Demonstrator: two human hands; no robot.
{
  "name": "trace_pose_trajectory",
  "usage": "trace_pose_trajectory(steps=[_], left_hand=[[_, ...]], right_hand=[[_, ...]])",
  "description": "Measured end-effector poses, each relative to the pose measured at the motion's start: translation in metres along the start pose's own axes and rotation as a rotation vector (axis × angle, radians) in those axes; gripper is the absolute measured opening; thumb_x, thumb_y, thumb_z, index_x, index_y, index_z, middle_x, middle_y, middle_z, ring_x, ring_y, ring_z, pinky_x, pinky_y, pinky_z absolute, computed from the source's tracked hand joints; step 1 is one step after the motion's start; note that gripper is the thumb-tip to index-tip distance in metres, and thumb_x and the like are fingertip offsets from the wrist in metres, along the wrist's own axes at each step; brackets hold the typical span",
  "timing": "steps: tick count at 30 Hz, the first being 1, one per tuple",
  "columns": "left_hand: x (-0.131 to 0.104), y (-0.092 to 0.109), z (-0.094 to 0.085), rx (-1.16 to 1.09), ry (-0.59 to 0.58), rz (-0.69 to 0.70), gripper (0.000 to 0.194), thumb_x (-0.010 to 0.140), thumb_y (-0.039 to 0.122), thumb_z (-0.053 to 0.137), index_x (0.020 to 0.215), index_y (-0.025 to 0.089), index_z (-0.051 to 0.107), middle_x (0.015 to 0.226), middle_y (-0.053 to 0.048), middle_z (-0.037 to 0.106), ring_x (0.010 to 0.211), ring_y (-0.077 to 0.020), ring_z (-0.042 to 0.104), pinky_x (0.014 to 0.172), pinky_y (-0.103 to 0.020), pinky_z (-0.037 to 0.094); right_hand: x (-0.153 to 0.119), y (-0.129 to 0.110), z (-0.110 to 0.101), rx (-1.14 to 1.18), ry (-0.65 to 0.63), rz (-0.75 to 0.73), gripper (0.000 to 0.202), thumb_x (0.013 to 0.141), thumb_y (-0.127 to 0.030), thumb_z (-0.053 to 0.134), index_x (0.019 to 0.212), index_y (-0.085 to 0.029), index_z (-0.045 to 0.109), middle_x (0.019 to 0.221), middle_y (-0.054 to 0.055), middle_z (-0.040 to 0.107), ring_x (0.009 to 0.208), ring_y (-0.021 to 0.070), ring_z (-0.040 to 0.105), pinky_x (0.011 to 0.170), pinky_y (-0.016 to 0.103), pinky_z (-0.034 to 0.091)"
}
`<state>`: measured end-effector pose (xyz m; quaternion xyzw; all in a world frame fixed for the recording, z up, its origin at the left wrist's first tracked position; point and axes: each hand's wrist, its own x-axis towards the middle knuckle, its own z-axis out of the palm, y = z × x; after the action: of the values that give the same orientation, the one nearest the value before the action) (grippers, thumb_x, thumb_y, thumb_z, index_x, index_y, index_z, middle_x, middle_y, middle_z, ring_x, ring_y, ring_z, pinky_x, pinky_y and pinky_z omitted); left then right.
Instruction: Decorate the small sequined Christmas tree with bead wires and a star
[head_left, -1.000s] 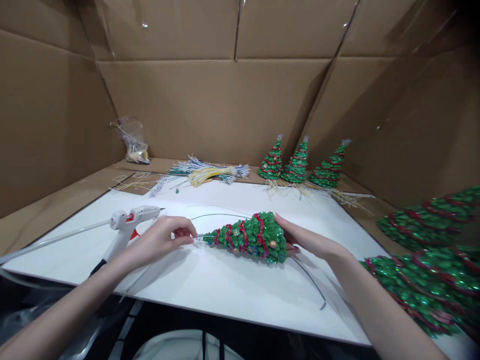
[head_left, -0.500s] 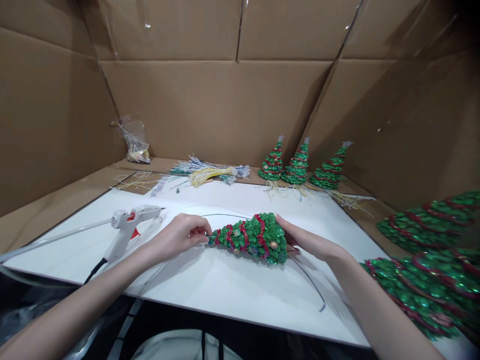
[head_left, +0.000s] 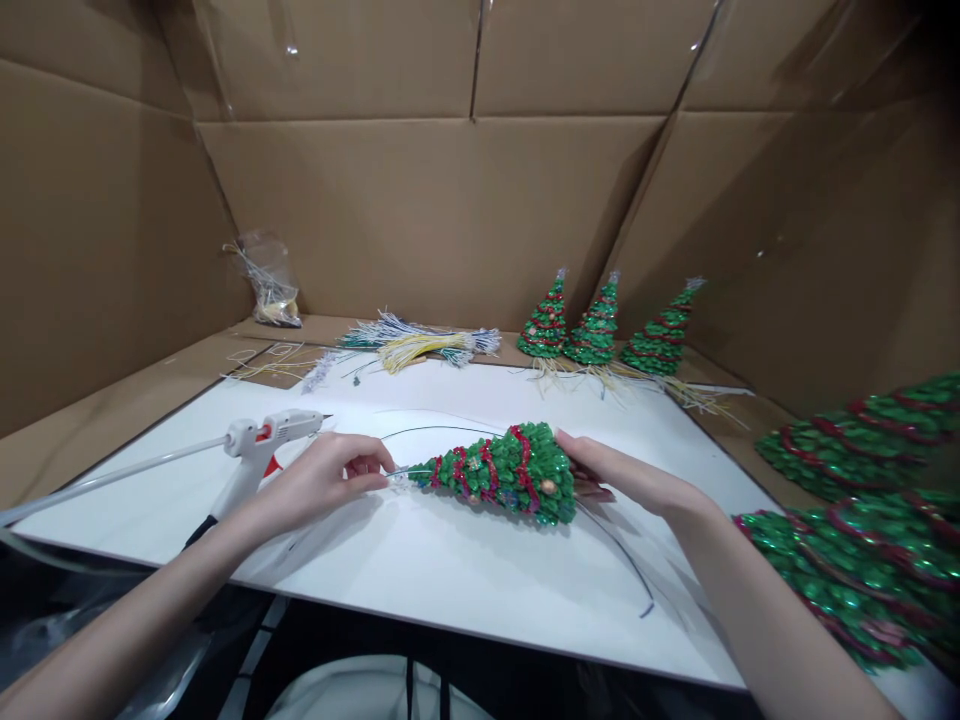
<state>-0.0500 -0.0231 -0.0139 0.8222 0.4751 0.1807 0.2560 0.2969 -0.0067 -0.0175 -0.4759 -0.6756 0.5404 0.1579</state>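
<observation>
A small green Christmas tree (head_left: 504, 472) with red garland and bead-like ornaments lies on its side over the white board, tip to the left. My right hand (head_left: 600, 468) grips it round the base; some fingers are hidden behind the tree. Beyond the tip, my left hand (head_left: 358, 472) is closed in a pinch on a thin wire (head_left: 405, 473) that runs along the tip. A pale silvery star shows at the tip, just right of those fingertips. One dark wire (head_left: 626, 553) trails from the base toward the lower right.
A white glue gun (head_left: 262, 455) rests on the left of the board (head_left: 480, 600). Behind lie bundles of coloured wires (head_left: 420, 345) and a plastic bag (head_left: 268, 285). Three finished-looking trees (head_left: 592, 325) stand at the back right; larger trees (head_left: 847, 565) lie at the right edge. Cardboard walls surround the board.
My left hand has slid left, away from the tree's tip, and the pale star now shows between. My right hand still holds the base.
</observation>
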Motion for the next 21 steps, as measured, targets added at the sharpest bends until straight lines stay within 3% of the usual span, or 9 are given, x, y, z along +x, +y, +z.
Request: trace_pose_trajectory(steps=[4,7,10,14,21], left_hand=[[0.002,0.002,0.0,0.012,0.004,0.009,0.015,0.085,0.031,0.056,0.089,0.021,0.067,0.076,0.0,0.066,0.071,-0.0147,0.06,0.066,-0.023,0.044],[0.002,0.002,0.0,0.013,0.006,0.022,0.017,0.085,0.032,0.055,0.089,0.02,0.067,0.075,0.0,0.065,0.071,-0.0148,0.06,0.065,-0.023,0.044],[0.002,0.001,0.0,0.022,0.008,0.036,0.018,0.085,0.033,0.055,0.089,0.02,0.067,0.075,0.0,0.066,0.07,-0.0148,0.06,0.064,-0.023,0.044],[0.002,0.0,0.001,0.034,0.01,0.038,0.017,0.085,0.031,0.055,0.089,0.021,0.067,0.075,0.0,0.065,0.069,-0.0143,0.059,0.063,-0.023,0.043],[0.003,0.0,0.0,0.039,0.007,0.047,0.016,0.085,0.031,0.055,0.089,0.021,0.067,0.076,0.0,0.065,0.069,-0.0143,0.059,0.064,-0.023,0.042]], right_hand=[[-0.002,0.0,-0.002,0.027,0.016,-0.014,0.061,0.077,-0.076,0.037,0.054,-0.021,0.024,0.051,-0.007,0.02,0.045,0.006,0.017,0.043,0.024,0.012],[-0.004,0.0,-0.005,0.036,0.047,-0.03,0.06,0.078,-0.075,0.039,0.055,-0.019,0.035,0.051,-0.008,0.018,0.045,0.0064,0.014,0.043,0.024,0.011],[-0.007,-0.001,-0.008,0.0,0.054,-0.034,0.068,0.078,-0.077,0.032,0.059,-0.015,0.053,0.048,-0.008,0.017,0.044,0.0072,0.013,0.042,0.024,0.01],[-0.01,-0.001,-0.011,-0.088,0.015,0.076,0.083,0.082,-0.076,0.016,0.056,-0.013,0.063,0.042,-0.007,0.014,0.04,0.0077,0.012,0.044,0.027,0.012],[-0.006,0.001,-0.015,-0.176,0.179,0.157,0.082,0.078,-0.08,0.019,0.054,-0.014,0.061,0.043,-0.007,0.015,0.041,0.0077,0.013,0.044,0.027,0.013]])
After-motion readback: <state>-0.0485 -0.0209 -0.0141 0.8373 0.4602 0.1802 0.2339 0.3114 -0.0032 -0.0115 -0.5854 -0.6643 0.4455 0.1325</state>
